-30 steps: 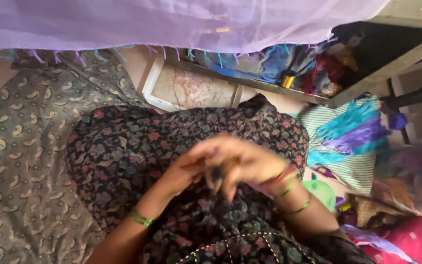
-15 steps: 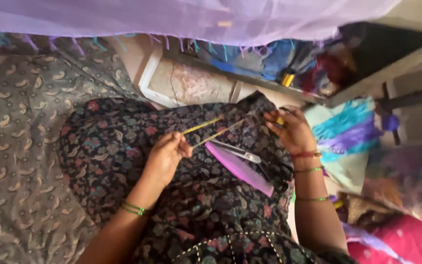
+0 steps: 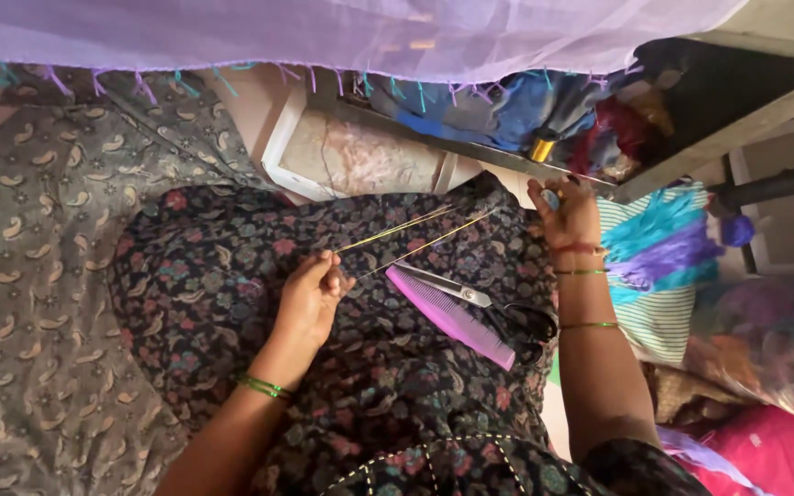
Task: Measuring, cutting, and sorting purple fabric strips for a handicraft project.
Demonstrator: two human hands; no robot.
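Observation:
My left hand [image 3: 310, 296] pinches the near ends of two golden threads [image 3: 406, 234] over the dark floral cloth [image 3: 232, 276] on my lap. The threads run taut up to the right, towards my right hand [image 3: 565, 216], which is closed on a small bluish object at the cloth's far right edge. Between the hands lie a purple comb [image 3: 452, 317] and a pair of scissors [image 3: 498, 312] with black handles, just below the threads.
A grey paisley cloth [image 3: 29, 276] covers the left side. A purple fringed veil [image 3: 323, 32] hangs across the top. A white-framed slab [image 3: 360, 161] lies ahead. Striped and pink fabrics [image 3: 673, 266] pile up at right under a shelf with a yellow spool [image 3: 542, 147].
One second ago both hands were together over my lap. They have since drawn apart, the right hand going up and right, stretching the golden threads. The comb and scissors are now uncovered.

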